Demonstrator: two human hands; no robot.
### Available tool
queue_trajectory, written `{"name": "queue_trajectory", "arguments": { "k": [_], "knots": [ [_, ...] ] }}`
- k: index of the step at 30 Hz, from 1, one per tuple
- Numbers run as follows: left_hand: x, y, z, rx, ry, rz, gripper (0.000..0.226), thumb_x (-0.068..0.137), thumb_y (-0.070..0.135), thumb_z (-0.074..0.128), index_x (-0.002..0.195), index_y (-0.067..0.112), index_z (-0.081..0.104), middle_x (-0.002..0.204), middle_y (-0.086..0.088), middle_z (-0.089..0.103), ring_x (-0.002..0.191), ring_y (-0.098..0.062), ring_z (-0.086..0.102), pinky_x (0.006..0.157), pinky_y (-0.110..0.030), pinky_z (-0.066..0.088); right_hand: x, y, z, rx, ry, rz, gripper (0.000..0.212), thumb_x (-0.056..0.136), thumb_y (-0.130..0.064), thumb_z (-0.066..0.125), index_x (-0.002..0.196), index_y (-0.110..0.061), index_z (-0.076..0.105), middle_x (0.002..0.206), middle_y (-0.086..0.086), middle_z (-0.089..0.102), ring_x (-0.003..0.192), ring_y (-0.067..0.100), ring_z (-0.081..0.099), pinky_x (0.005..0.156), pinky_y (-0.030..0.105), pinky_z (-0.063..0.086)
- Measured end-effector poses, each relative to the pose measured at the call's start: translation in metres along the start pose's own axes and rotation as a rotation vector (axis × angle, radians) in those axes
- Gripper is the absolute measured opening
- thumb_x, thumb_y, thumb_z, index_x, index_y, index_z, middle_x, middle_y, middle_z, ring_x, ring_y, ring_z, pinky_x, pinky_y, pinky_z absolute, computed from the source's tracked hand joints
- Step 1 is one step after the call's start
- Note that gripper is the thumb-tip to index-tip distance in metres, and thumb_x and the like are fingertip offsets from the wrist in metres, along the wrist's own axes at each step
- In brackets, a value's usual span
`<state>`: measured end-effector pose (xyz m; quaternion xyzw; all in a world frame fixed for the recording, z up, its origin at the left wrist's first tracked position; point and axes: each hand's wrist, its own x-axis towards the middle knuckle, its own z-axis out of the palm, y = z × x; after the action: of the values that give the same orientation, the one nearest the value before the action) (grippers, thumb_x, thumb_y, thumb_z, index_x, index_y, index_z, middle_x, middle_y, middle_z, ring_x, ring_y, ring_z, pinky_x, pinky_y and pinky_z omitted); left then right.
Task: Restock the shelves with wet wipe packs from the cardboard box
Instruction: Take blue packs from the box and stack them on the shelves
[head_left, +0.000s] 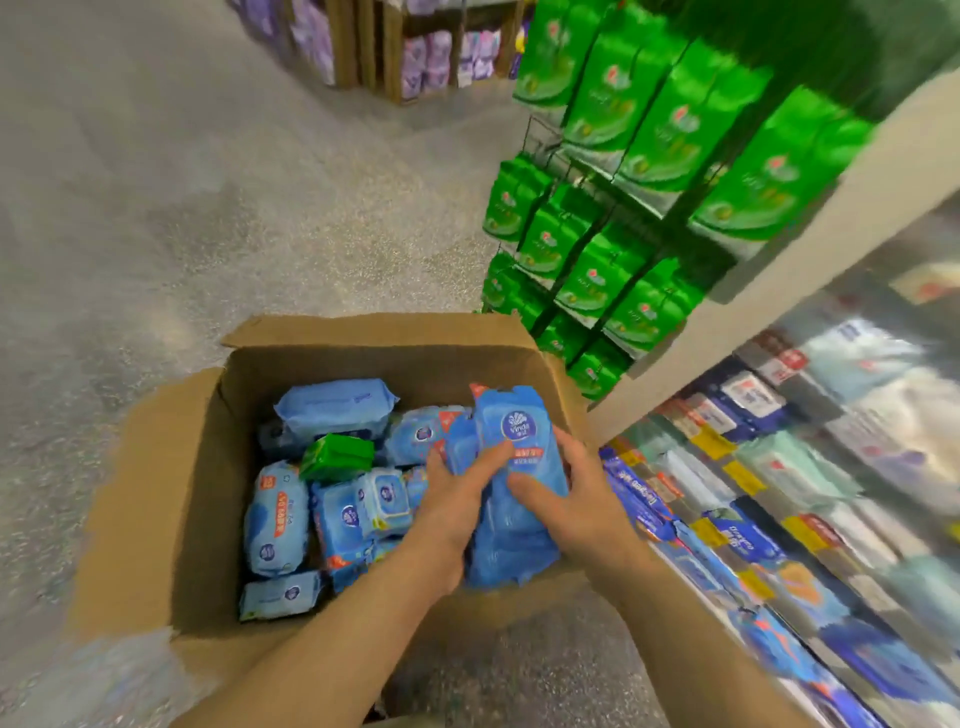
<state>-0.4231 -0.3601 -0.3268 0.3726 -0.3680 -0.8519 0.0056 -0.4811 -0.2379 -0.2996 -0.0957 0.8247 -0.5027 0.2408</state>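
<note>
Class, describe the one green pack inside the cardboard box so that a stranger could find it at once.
Start at the open cardboard box on the floor beside the shelves. Near its middle, just below the large blue pack by the far wall, lies the small green pack. It is the only green item there; every other pack is blue.

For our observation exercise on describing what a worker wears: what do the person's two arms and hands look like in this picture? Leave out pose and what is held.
Both forearms are bare from the bottom edge of the picture to the wrists, with no sleeves visible. The left hand and right hand wear no gloves. No watch, bracelet or ring shows on either.
</note>
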Motion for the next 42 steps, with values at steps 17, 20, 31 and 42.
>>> {"name": "queue_trajectory", "arguments": {
  "k": [17,20,31,42],
  "knots": [
    [-0.118,-0.135,0.272,0.425,-0.525,-0.155,0.062,0.082,0.062,0.06,0.116,0.012,0.072,0.112,-0.02,0.072,0.102,-0.037,0.07,0.099,-0.052,0.05,-0.183,0.069,-0.281,0.257,0.323,0.124,0.042,0.078,-0.06,0.07,0.115,-0.044,0.059,0.106,-0.016,0.075,0.097,0.006,0.072,0.096,0.039,0.056],
    [-0.142,-0.158,0.303,0.5,-0.671,-0.245,0.066,0.075,0.061,0.069,0.124,0.016,0.069,0.12,-0.019,0.069,0.111,-0.039,0.066,0.103,-0.057,0.046,-0.213,0.085,-0.319,0.409,0.448,0.12,0.038,0.085,-0.049,0.072,0.119,-0.034,0.064,0.104,-0.011,0.078,0.096,0.01,0.074,0.097,0.04,0.056],
    [-0.145,-0.181,0.41,0.406,-0.776,-0.346,0.076,0.067,0.051,0.084,0.134,0.025,0.059,0.128,-0.018,0.065,0.114,-0.044,0.063,0.1,-0.066,0.044,-0.203,0.088,-0.411,0.551,0.673,0.093,0.039,0.086,-0.049,0.073,0.112,-0.021,0.068,0.101,-0.001,0.079,0.094,0.021,0.076,0.095,0.05,0.057],
    [-0.085,-0.143,0.521,0.333,-0.873,-0.283,0.057,0.072,0.035,0.068,0.126,0.015,0.066,0.113,-0.021,0.071,0.091,-0.041,0.071,0.065,-0.045,0.058,-0.127,0.055,-0.495,0.446,0.896,-0.042,0.029,0.095,-0.045,0.065,0.108,-0.02,0.057,0.102,0.003,0.072,0.097,0.019,0.071,0.086,0.034,0.058]
  ]
}}
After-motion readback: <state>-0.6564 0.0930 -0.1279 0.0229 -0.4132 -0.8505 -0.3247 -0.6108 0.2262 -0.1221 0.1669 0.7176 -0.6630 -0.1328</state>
